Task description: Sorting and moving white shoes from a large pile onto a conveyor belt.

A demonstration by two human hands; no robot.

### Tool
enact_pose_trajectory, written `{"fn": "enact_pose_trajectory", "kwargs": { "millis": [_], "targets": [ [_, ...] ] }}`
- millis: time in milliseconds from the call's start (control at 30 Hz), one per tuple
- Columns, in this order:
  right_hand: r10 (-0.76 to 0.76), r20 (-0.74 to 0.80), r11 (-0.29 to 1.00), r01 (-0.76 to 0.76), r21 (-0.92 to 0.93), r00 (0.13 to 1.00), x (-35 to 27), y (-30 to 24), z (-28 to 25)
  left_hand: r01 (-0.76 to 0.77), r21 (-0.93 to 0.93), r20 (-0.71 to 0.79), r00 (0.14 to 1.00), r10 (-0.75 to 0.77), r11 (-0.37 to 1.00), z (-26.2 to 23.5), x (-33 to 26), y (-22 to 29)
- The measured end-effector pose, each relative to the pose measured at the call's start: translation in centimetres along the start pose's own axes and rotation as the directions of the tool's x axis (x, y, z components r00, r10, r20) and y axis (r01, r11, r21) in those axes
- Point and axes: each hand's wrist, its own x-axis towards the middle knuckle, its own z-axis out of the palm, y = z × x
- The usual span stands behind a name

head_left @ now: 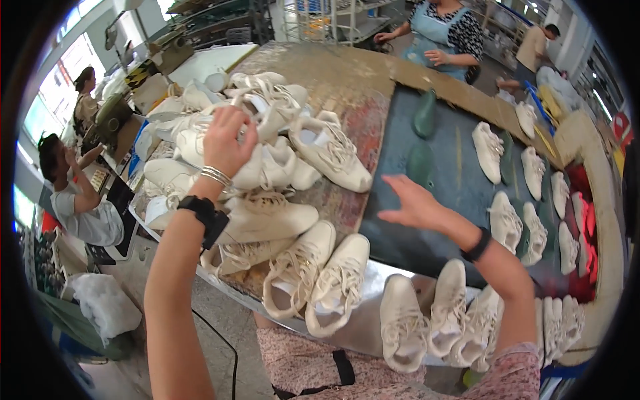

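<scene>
My left hand point(229, 141) is over a pile of cream lace-up sneakers point(267, 163). Its fingers curl around part of a sneaker there, which the hand mostly hides. Over the dark belt point(400, 230), my right hand point(417, 205) is held open, thumb and fingers apart, with nothing in it. One cream sneaker point(330, 152) lies between the two hands at the pile's edge. Closer to me, a pair of sneakers point(339, 283) rests on the table's front edge, toes pointing away.
More sneakers point(403, 323) line the metal edge by my right forearm. Sneakers point(490, 152) and green foot-shaped forms point(424, 115) sit on the belt, with red items point(585, 227) at far right. A co-worker in a blue apron point(433, 40) stands across; another person point(87, 210) is at left.
</scene>
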Motion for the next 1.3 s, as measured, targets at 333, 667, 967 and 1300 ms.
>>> {"fn": "enact_pose_trajectory", "kwargs": {
  "millis": [333,667,967,1300],
  "targets": [
    [0.169,-0.229,0.886,-0.046,0.461,0.959,12.8,5.2,6.2,0.031,-0.099,0.008,1.000,-0.030,0.995,1.7,-0.3,-0.4],
    [0.708,-0.514,0.680,-0.664,0.310,0.485,21.0,24.8,-1.9,0.040,-0.115,0.064,0.997,-0.032,0.993,3.8,0.1,-0.2],
    [0.593,-0.240,0.745,-0.637,-0.200,0.769,20.7,25.1,-1.5,0.001,-0.087,0.007,1.000,0.000,0.996,4.0,-1.0,-1.0],
    [-0.217,-0.227,0.882,0.291,0.370,0.949,20.2,-6.0,1.6,-0.046,-0.017,-0.030,0.999,0.045,0.999,3.0,-1.9,-1.4]
  ]
}}
